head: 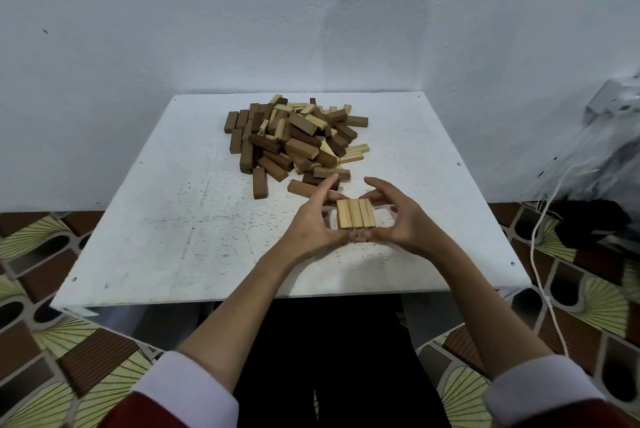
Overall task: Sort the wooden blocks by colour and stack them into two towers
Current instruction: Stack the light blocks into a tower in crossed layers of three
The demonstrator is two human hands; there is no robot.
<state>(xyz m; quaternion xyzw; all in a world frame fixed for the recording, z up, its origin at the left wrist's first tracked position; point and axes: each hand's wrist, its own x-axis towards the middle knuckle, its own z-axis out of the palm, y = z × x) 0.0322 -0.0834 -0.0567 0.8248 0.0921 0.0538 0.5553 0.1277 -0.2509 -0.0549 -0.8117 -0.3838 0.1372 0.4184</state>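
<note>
A small stack of light wooden blocks (356, 218) stands on the white bench (166, 219), near its front edge and right of centre, directly between the two hands. The left hand (317, 219) cups the stack's left side, thumb at the near end of the stack and index finger stretched forward past its far corner. The right hand (401, 216) mirrors it on the right side, fingers curved round the far edge and thumb meeting the near end. Both hands are closed in around the stack, touching it. The top layer counts three light blocks lying side by side, lengthwise away from the person; a lower layer shows beneath, its count hidden by the thumbs. Behind the hands, toward the wall, lies one mixed pile of dark and light blocks (294, 140), too tangled to count. A single dark block (259, 182) lies apart at the pile's near left. Both forearms reach forward from white cuffs, converging on the stack.
</note>
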